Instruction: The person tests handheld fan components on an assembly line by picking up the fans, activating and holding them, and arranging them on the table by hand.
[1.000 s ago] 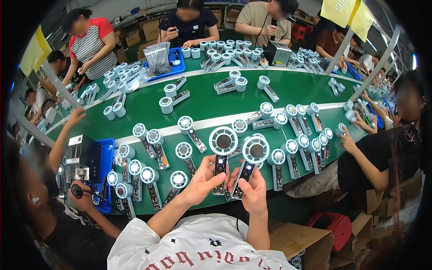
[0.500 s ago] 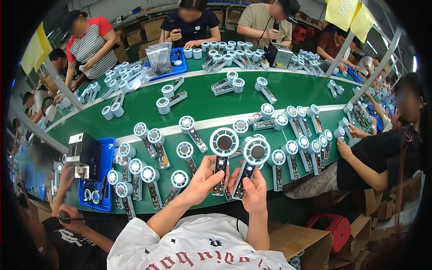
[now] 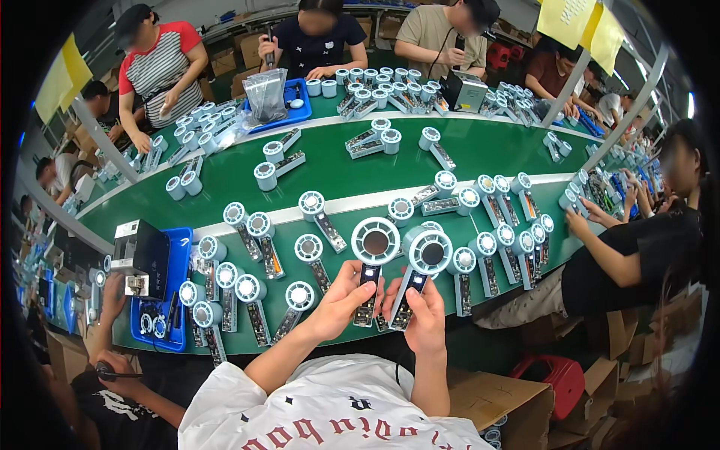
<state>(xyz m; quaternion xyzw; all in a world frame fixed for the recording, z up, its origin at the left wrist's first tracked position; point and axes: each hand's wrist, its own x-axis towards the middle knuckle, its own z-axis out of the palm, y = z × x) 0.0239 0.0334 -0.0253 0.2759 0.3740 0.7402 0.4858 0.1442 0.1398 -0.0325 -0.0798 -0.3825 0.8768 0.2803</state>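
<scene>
In my left hand is a light blue handheld fan, gripped by its handle with the round head up. The handle is uncovered, showing a dark circuit board with a small lit white spot under my thumb. My right hand grips a second handheld fan the same way, close beside the first, its board also lit. Both heads face me, each with a dark round centre inside a slotted ring. My fingers hide parts of both handles. Around them, several similar fans lie on the green table.
At left, a blue tray holds white rings and a dark tool; a black and silver box stands by it. Beyond a white rail, more fans lie on a green belt. Co-workers sit across and at both sides. An open carton stands low at right.
Fans on the far belt have shifted slightly left. The co-worker at right has drawn a fan closer; those opposite have moved their hands. My hands and both fans stay almost still.
</scene>
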